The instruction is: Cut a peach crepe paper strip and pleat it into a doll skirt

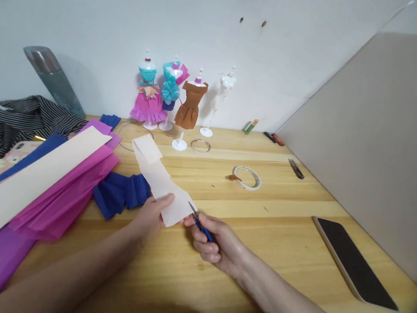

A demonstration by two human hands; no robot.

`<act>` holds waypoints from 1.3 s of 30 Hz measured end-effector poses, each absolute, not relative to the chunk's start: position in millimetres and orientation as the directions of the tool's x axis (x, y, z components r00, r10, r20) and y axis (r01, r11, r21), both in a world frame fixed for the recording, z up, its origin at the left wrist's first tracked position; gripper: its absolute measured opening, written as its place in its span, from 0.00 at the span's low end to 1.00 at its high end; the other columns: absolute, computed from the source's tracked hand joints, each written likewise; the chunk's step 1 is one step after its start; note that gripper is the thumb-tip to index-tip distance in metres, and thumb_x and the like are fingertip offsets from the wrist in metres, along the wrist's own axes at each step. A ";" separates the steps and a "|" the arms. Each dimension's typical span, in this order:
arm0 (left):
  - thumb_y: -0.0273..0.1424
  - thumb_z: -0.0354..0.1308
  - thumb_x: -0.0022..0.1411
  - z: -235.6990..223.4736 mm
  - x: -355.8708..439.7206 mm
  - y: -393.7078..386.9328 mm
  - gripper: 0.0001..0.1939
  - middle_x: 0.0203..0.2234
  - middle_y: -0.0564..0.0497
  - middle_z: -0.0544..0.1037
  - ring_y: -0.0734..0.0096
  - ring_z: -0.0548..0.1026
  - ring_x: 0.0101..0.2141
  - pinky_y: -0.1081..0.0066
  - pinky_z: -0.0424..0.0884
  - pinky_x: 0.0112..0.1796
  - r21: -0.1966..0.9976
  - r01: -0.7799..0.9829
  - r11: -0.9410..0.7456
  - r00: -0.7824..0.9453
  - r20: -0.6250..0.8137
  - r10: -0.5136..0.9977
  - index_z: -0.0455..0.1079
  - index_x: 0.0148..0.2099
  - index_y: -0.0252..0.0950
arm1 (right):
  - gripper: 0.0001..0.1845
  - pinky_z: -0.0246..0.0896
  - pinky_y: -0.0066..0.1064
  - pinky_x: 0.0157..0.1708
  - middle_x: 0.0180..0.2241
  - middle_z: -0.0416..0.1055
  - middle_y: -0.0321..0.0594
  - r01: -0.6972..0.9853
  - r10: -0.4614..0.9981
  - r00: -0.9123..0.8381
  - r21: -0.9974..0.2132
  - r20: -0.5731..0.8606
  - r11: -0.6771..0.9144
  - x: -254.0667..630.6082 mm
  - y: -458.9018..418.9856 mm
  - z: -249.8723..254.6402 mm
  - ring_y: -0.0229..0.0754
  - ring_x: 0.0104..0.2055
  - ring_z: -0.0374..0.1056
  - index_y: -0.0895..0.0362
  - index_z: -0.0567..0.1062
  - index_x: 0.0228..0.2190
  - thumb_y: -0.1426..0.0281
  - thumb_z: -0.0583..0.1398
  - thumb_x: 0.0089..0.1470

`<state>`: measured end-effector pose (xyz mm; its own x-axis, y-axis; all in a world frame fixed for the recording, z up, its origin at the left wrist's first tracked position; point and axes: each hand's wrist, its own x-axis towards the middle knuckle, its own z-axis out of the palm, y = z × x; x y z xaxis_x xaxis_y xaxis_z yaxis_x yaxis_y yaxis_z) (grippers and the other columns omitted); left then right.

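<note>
My left hand (152, 215) pinches the near end of a folded strip of pale peach paper (161, 178) that runs away from me across the wooden table (269, 218). My right hand (217, 243) is closed round small blue-handled scissors (197, 220), their tip touching the paper's near right edge. A crumpled blue paper piece (121, 194) lies just left of my left hand.
Long pink, magenta, blue and peach paper sheets (50, 184) lie at left, with striped cloth (16, 122) behind. Several small dressed mannequins (170, 99) stand by the wall. A tape roll (247, 177), a clear ring (200, 145), black snips (296, 169) and a phone (354, 261) lie to the right.
</note>
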<state>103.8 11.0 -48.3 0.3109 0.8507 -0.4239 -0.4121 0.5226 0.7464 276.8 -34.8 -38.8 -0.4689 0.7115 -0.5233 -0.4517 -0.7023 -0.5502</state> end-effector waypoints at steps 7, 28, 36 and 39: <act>0.37 0.68 0.44 -49.0 104.9 10.7 0.16 0.16 0.48 0.75 0.71 0.69 0.18 0.71 0.61 0.22 0.783 -0.360 0.507 0.337 -0.398 0.853 0.73 0.29 0.28 | 0.14 0.26 0.19 0.12 0.17 0.54 0.27 -0.446 0.703 -0.491 -0.545 -0.515 -0.710 278.1 -32.8 -39.9 0.23 0.13 0.39 0.60 0.72 0.31 0.61 0.62 0.50; 0.33 0.69 0.44 -51.6 100.5 8.2 0.20 0.37 0.41 0.81 0.54 0.77 0.37 0.60 0.69 0.42 0.762 -0.379 0.525 0.423 -0.363 0.831 0.76 0.41 0.30 | 0.13 0.29 0.17 0.11 0.18 0.54 0.27 -0.432 0.688 -0.492 -0.537 -0.533 -0.724 288.5 -41.1 -37.0 0.23 0.14 0.38 0.60 0.71 0.32 0.62 0.60 0.52; 0.32 0.69 0.44 -53.5 100.9 9.1 0.19 0.37 0.43 0.81 0.58 0.77 0.38 0.64 0.70 0.41 0.763 -0.396 0.511 0.398 -0.359 0.845 0.76 0.40 0.31 | 0.14 0.29 0.17 0.11 0.18 0.54 0.27 -0.433 0.689 -0.480 -0.537 -0.542 -0.724 285.3 -41.1 -38.2 0.24 0.14 0.40 0.61 0.72 0.32 0.61 0.61 0.52; 0.33 0.69 0.45 -52.7 100.0 9.1 0.19 0.37 0.42 0.80 0.56 0.77 0.38 0.63 0.70 0.40 0.765 -0.388 0.513 0.399 -0.362 0.842 0.76 0.41 0.30 | 0.13 0.29 0.17 0.11 0.18 0.54 0.27 -0.432 0.687 -0.483 -0.535 -0.543 -0.726 283.9 -40.9 -37.7 0.24 0.14 0.39 0.60 0.71 0.32 0.61 0.60 0.52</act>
